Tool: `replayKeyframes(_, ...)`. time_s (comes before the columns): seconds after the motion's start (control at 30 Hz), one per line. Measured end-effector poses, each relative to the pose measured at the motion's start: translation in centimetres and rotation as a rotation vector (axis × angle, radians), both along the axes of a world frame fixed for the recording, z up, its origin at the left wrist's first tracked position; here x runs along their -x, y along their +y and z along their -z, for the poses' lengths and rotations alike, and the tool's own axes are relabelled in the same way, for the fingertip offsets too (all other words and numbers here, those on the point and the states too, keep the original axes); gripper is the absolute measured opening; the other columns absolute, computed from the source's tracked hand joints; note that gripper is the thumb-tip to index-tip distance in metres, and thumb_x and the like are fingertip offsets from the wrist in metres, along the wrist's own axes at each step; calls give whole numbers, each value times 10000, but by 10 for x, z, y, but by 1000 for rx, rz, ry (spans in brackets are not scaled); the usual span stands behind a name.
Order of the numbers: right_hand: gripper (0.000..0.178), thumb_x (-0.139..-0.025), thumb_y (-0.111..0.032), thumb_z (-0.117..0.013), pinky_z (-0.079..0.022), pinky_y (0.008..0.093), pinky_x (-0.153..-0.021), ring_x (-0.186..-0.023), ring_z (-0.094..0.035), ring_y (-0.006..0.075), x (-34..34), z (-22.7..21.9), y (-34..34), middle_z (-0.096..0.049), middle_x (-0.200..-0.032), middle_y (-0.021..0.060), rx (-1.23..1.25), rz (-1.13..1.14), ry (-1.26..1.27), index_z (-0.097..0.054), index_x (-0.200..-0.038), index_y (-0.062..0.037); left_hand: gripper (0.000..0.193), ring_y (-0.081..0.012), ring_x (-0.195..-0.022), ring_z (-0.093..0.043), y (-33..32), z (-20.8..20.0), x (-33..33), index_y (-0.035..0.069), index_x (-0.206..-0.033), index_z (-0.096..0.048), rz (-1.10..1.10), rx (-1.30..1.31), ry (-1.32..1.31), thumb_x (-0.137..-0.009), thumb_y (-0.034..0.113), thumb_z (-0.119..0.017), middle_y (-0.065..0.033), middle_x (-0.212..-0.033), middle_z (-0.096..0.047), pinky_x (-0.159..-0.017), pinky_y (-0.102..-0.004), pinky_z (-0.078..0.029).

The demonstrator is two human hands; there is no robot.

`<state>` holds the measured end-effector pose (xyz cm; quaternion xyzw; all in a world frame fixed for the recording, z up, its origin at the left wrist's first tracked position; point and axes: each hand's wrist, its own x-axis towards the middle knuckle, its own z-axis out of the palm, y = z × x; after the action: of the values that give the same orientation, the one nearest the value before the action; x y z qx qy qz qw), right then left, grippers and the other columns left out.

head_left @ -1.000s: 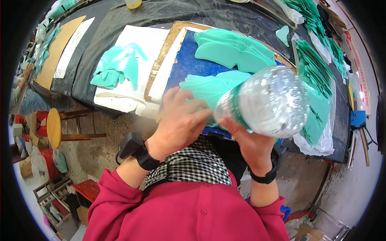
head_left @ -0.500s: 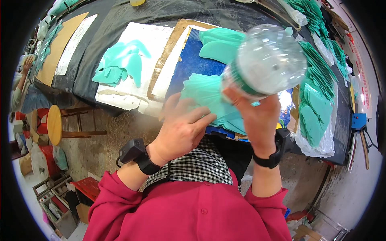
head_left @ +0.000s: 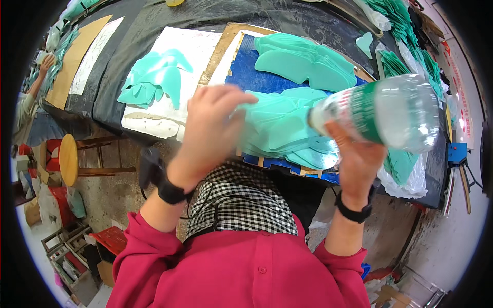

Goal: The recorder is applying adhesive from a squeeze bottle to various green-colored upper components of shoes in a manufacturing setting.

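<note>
My right hand (head_left: 357, 161) grips a large clear plastic bottle (head_left: 408, 110) with a green and white label. The bottle lies tilted in the air, neck toward the left over the sheets and base to the right. Beneath its neck, thin translucent green sheets (head_left: 280, 120) are fanned out on a blue board (head_left: 241, 66). My left hand (head_left: 213, 123), slightly blurred, hovers at the left edge of these sheets with fingers apart and nothing visible in them. Behind, another overlapping stack of curved green sheets (head_left: 303, 59) rests on the board.
Loose green pieces (head_left: 154, 77) lie on white paper (head_left: 187, 46) to the left. More green stacks (head_left: 400, 167) on plastic bags line the right side. A wooden stool (head_left: 69, 159) stands at left on the floor. Another person's hand (head_left: 48, 62) shows at far left.
The bottle has swung right and tipped from base-up to nearly sideways, uncovering the sheets. My left hand has lifted off the fanned sheets and moved up and left.
</note>
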<state>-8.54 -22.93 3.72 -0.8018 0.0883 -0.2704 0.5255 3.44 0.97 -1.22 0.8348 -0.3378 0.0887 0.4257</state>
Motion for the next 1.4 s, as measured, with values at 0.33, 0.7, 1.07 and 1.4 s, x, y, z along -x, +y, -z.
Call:
replayKeyframes(0.33, 600, -748, -53, -886, -600, 399, -882, -1046, -751, 351, 14, 32, 45, -737, -1214, 172, -58, -245, 228, -650, -1296, 14, 259, -279, -1193, -543, -104, -30, -85, 321, -1123, -847, 745, -611, 133, -898, 258, -736, -25, -1211, -681, -1028, -473, -382)
replayKeyframes(0.7, 701, -930, -218, -802, -525, 404, -1079, -1297, -619, 268, 4, 8, 39, -609, -1459, 123, 64, -444, 92, -475, -1520, -28, 284, -289, -1189, -542, -108, -9, -92, 370, -1134, -836, 706, -622, -4, -872, 279, -775, -2, -1205, -681, -998, -470, -377)
replayKeyframes(1.07, 616, -826, -164, -876, -543, 389, -1032, -1259, -664, 274, 36, -22, 79, -692, -1358, 123, -735, -471, 487, -638, -1384, -59, 293, -258, -1125, -550, -104, 0, -89, 327, -1165, -833, 758, -475, -35, -894, 236, -767, -14, -1106, -659, -968, -451, -414)
replayKeyframes(1.4, 736, -830, -31, -883, -529, 413, -1063, -1267, -633, 302, 22, 6, 0, -628, -1428, 173, 378, -92, -35, -533, -1477, -11, 433, -339, -857, -652, 0, -35, 25, 66, -1132, -657, 155, -430, 119, -883, 381, -818, -127, -855, -669, -772, -441, -494)
